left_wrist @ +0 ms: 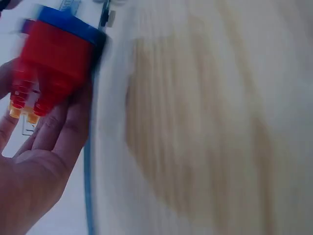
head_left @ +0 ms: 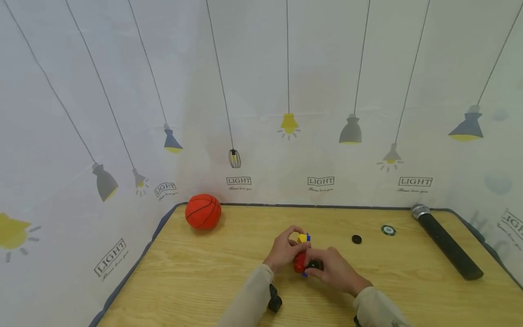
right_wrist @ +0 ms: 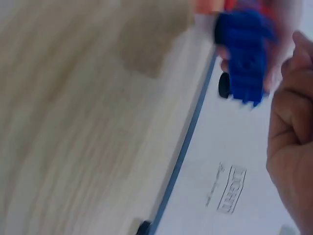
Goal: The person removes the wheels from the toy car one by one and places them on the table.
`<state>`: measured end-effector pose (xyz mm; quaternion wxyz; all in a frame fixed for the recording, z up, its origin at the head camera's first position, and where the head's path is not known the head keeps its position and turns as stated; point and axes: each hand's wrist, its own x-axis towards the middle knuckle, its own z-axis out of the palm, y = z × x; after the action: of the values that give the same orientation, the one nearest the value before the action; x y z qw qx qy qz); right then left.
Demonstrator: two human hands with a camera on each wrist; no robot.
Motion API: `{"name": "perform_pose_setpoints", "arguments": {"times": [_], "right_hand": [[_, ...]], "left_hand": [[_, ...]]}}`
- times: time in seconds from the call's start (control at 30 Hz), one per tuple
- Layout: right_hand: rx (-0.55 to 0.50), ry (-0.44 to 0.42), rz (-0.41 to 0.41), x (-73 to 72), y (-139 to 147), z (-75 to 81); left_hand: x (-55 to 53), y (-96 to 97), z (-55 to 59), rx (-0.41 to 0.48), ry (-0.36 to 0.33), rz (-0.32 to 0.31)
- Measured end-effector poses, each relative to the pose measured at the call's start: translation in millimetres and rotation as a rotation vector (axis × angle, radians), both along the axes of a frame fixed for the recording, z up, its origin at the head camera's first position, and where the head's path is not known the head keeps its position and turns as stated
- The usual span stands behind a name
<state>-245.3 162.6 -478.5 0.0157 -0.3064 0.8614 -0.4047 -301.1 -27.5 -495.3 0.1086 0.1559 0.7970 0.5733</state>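
A toy brick car (head_left: 300,262) in red, blue and yellow is held up over the wooden table. My left hand (head_left: 283,249) grips it from the left, fingers curled round its far side. In the left wrist view its red block (left_wrist: 56,56) and yellow pegs hang beside that palm. From the right, my right hand (head_left: 336,269) pinches a black wheel (head_left: 313,265) at the car's side with thumb and forefinger. The right wrist view shows the car's blue chassis (right_wrist: 247,56), blurred, with black wheels along one side. The exact fingertip contact is partly hidden.
A loose black wheel (head_left: 357,239) lies to the right of the hands, with a poker chip (head_left: 388,230) beyond it. A microphone (head_left: 447,243) lies along the right side. At the back left sits a red toy basketball (head_left: 203,211). Printed wall sheets border the wooden table (head_left: 196,272).
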Motion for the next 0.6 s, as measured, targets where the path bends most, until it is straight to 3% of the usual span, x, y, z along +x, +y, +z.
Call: {"name": "perform_pose_setpoints", "arguments": {"times": [0.07,0.23,0.43,0.6], "right_hand": [[-0.008,0.013,-0.046,0.1,8.6,2.5],[-0.055,-0.084,-0.149,-0.5,23.2,5.7],[-0.097,-0.174,-0.160,-2.5,35.0,9.1],[-0.101,-0.160,-0.194,-2.5,43.4,9.9]], "left_hand": [[-1.3,0.1,0.1,-0.009,-0.017,0.015],[-5.1,-6.3,7.9,0.030,-0.038,0.016],[-9.1,-13.1,18.2,0.105,-0.079,0.019],[-5.4,-16.5,21.5,0.132,-0.108,0.004]]}}
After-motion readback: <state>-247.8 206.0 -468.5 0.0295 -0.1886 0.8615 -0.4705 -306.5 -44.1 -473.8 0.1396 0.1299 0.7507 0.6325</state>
